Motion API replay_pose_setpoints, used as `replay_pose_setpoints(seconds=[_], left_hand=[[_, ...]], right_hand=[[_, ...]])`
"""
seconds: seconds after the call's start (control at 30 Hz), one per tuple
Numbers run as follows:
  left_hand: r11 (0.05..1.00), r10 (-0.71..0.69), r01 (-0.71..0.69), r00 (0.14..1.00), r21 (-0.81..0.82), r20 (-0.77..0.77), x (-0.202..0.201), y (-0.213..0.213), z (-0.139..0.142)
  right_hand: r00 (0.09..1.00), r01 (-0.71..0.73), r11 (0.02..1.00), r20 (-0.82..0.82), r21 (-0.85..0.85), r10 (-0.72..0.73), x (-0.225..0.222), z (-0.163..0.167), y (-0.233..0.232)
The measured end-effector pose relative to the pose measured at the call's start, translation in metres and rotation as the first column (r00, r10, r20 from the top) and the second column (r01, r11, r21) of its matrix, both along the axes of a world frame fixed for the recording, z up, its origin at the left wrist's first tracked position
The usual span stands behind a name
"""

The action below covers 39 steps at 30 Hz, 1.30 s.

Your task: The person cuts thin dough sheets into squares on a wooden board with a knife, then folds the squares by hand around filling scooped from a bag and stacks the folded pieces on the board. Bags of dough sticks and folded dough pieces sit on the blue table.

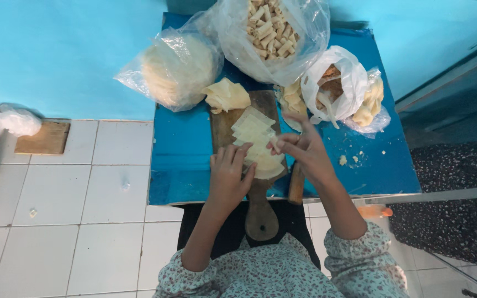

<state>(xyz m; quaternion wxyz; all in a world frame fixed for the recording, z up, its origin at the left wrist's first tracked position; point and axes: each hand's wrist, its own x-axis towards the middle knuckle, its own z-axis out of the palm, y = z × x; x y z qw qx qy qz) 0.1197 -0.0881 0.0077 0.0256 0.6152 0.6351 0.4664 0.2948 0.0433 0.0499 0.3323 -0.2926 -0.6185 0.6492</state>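
Note:
A wooden cutting board [223, 126] with a long handle lies on a low blue table [180, 149]. A row of pale rectangular dough sheets [253, 129] overlaps down the board. My left hand [227, 175] rests flat on the near end of the sheets, fingers apart. My right hand [300, 148] hovers over the right side of the row, its fingertips pinched at the edge of one sheet. A crumpled pale dough piece [226, 95] sits at the board's far end.
Clear plastic bags stand at the table's far side: one of round dough sheets [176, 67], one of rolled pastries [270, 28], a white bag of filling [333, 83]. Crumbs [354, 159] dot the table right. A wooden handle [296, 190] lies near the front edge. White tiled floor is left.

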Motion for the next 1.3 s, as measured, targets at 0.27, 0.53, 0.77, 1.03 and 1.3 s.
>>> replay_pose_setpoints(seconds=[0.27, 0.53, 0.77, 1.03, 1.3], left_hand=[[0.999, 0.027, -0.027, 1.0, 0.045, 0.007, 0.002, -0.001, -0.004], [0.954, 0.265, -0.284, 0.949, -0.098, -0.17, 0.014, -0.029, 0.001], [0.938, 0.231, -0.277, 0.947, -0.206, -0.223, 0.024, -0.028, 0.001], [0.949, 0.162, -0.182, 0.982, -0.259, -0.096, 0.023, -0.023, -0.002], [0.972, 0.126, -0.104, 0.987, -0.21, 0.095, 0.017, -0.011, -0.01]], right_hand=[[0.866, 0.315, 0.17, -0.21, 0.934, -0.453, -0.037, 0.063, 0.046], [0.694, 0.316, 0.38, 0.061, 0.869, -0.717, 0.008, 0.056, 0.057], [0.562, 0.119, 0.517, 0.372, 0.847, -0.739, 0.034, -0.008, 0.067], [0.557, 0.039, 0.55, 0.439, 0.834, -0.705, 0.042, -0.016, 0.081], [0.746, 0.111, 0.49, 0.253, 0.865, -0.616, 0.048, -0.001, 0.101]])
